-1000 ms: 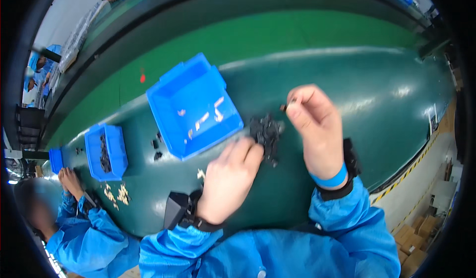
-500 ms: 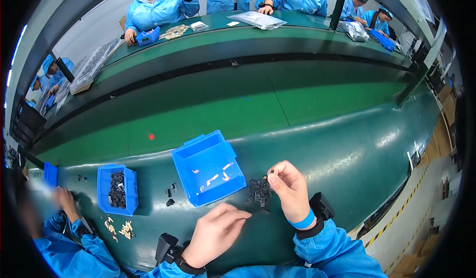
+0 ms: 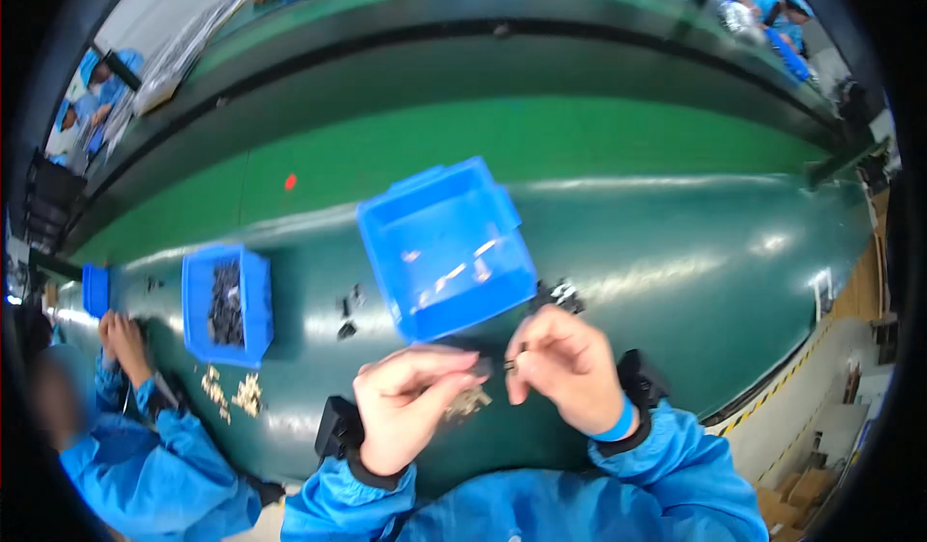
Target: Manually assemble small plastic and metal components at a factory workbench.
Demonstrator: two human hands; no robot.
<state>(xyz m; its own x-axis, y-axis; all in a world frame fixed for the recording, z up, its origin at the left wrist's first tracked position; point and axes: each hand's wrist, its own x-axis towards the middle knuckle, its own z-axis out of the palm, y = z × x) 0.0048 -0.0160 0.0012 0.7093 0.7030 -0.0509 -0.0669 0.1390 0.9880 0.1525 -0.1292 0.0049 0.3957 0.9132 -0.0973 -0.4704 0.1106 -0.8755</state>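
Observation:
My left hand [image 3: 410,407] is closed in a pinch, a small dark plastic part [image 3: 483,367] at its fingertips, blurred. Facing it, my right hand [image 3: 568,370] pinches a tiny dark piece [image 3: 519,353] between thumb and forefinger. The two sets of fingertips are close together but apart. Beneath my left fingertips lies a small heap of beige pieces [image 3: 469,404]. Just beyond my right hand is a pile of black plastic parts [image 3: 560,296], partly hidden by it. A blue bin [image 3: 406,322] with a few light pieces inside stands beyond both hands.
Leftward, another blue bin [image 3: 256,310] holds many black parts. Beige pieces [image 3: 247,394] lie before it, several loose black parts [image 3: 348,329] to its right. A co-worker's hands [image 3: 124,344] are at far left, near a small blue bin [image 3: 95,291]. A green belt [image 3: 367,141] runs beyond.
The view has tilted down, so the bench sits higher in it. My hands have come closer together. The right has left the black pile; a dark part now shows at my left fingertips.

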